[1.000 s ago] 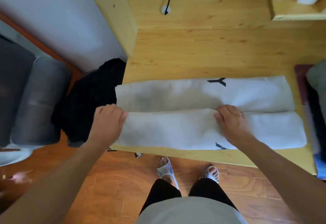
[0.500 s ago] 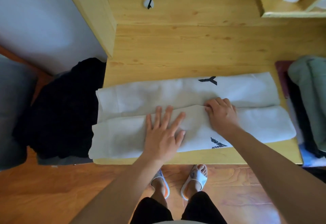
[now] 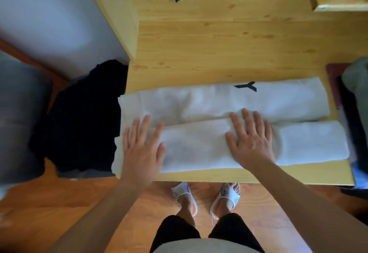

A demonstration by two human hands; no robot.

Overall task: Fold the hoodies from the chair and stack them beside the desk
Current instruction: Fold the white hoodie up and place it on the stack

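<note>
Both hands now lie flat with straight fingers on the white hoodie (image 3: 229,121). The left hand (image 3: 142,149) has slid out to 9 o'clock, and the right hand (image 3: 252,140) has let go of the fold. The hoodie lies long on the tabletop (image 3: 219,53), ready, I think, for its next fold.

Left hand (image 3: 142,149) flat, fingers spread; right hand (image 3: 251,140) flat, fingers spread

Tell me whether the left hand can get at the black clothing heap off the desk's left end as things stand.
Probably yes. The left hand lies flat and holds nothing on the left end of the folded white hoodie, and the black clothing heap sits just past that end with nothing visible between them.
</note>
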